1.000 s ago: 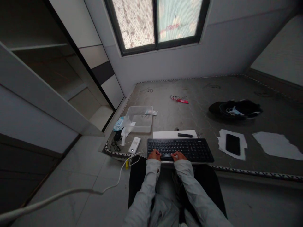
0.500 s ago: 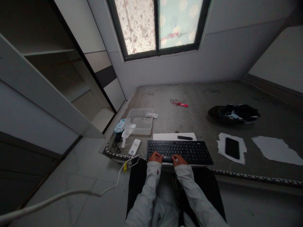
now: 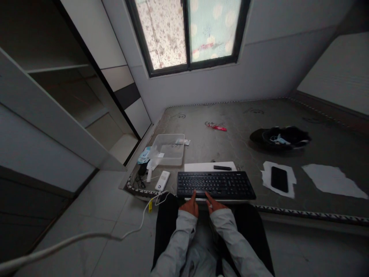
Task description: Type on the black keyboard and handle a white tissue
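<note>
A black keyboard (image 3: 216,185) is seen just below the middle of the frame, lying at the near edge of a grey mattress (image 3: 248,127). Its front edge is met by the left hand (image 3: 190,206) and the right hand (image 3: 213,204), which are set close together at the lower centre. On each hand one finger is stretched forward to the keyboard's near edge while the others appear curled in; nothing is gripped by either hand.

Directly behind the keyboard a white sheet (image 3: 201,166) is laid, and a small black bar (image 3: 222,167) rests on it. To the left, a white power bank (image 3: 162,180) is placed beside the keyboard, with a white cable (image 3: 86,236) trailing from it across the floor toward the lower left corner. Above that, a clear plastic tray (image 3: 170,146) is found. To the right of the keyboard, a black phone (image 3: 279,179) lies on a torn piece of white paper (image 3: 265,177), and a second paper scrap (image 3: 331,180) is seen further right. A black cap (image 3: 279,137) sits at centre right, and a red wrapper (image 3: 216,126) lies further back, above the centre.
</note>
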Demonstrator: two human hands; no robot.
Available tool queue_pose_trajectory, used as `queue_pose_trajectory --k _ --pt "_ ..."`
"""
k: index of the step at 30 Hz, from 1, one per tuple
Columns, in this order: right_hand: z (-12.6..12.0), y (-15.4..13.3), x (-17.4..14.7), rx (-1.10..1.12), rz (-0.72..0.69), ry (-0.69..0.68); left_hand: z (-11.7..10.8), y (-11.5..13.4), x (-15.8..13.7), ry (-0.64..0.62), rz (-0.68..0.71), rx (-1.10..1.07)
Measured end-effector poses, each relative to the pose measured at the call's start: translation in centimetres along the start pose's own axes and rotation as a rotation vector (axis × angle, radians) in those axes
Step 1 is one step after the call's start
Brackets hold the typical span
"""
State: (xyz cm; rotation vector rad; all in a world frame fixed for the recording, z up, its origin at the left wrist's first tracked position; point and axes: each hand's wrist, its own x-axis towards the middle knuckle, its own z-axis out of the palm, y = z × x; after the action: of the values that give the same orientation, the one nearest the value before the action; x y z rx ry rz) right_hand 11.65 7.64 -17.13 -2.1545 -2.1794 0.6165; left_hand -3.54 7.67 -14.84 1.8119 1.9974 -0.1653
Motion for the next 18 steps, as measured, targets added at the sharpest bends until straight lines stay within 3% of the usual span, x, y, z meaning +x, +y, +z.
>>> queue_pose_trajectory --k 18 --pt "0.5 0.0 -0.1 0.017 0.011 -0.079 0.9 -0.6 0.0 -0.003 -0.014 -0.012"
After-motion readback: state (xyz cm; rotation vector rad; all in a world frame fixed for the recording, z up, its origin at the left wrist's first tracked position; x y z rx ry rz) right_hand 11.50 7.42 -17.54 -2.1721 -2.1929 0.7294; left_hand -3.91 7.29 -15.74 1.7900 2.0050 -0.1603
